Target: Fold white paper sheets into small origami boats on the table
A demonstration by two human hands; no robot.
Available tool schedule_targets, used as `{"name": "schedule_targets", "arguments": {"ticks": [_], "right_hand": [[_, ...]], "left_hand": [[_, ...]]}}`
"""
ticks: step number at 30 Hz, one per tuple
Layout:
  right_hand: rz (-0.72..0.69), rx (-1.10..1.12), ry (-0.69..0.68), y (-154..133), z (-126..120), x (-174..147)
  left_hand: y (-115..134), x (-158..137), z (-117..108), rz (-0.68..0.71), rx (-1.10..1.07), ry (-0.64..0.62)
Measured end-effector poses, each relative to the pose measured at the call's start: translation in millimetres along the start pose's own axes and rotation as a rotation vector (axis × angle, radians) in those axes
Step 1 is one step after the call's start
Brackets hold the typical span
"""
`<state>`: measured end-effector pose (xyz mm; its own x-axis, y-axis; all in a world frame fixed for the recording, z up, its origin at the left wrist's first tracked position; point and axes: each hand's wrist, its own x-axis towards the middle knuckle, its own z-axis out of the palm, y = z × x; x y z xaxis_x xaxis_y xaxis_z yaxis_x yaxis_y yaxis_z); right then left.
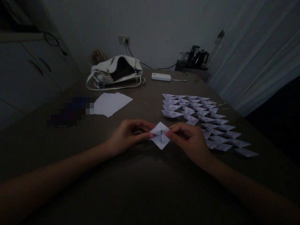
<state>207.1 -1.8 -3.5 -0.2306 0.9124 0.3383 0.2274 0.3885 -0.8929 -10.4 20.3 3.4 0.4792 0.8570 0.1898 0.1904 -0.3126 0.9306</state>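
Note:
A small diamond of folded white paper (161, 142), with a dark slit down its middle, is held up between both hands just above the table. My left hand (131, 134) pinches its left corner between thumb and fingers. On the opposite corner, my right hand (191, 139) grips with thumb and forefinger. Rows of folded paper boats (206, 119) stand on the table behind and beside my right hand. Beyond my left hand lies a stack of white paper sheets (109, 104).
On the brown table (145, 187), a white handbag (114, 70) gapes at the back left. A white power bank (161, 77) with a short cable lies at the back middle. Black kettles (199, 57) stand at the far right, near a pale curtain (255, 47). A pixelated patch covers something at left.

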Motion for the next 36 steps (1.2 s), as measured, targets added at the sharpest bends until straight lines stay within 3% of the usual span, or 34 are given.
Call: {"name": "schedule_targets", "arguments": {"ticks": [6, 15, 24, 36], "right_hand": [[-0.028, -0.054, 0.0, -0.9, -0.3, -1.0], [-0.058, -0.135, -0.006, 0.0, -0.1, -2.7], [-0.033, -0.068, -0.007, 2.2, 2.4, -2.0], [-0.003, -0.063, -0.004, 2.3, 2.2, -3.5]], "left_hand": [[-0.4, -0.9, 2.6, -0.164, -0.162, -0.045], [-0.2, -3.8, 4.1, -0.05, -0.062, 0.053], [0.7, -5.3, 5.4, 0.037, 0.098, 0.1], [2.0, -7.7, 7.1, 0.016, 0.136, 0.08]]}}
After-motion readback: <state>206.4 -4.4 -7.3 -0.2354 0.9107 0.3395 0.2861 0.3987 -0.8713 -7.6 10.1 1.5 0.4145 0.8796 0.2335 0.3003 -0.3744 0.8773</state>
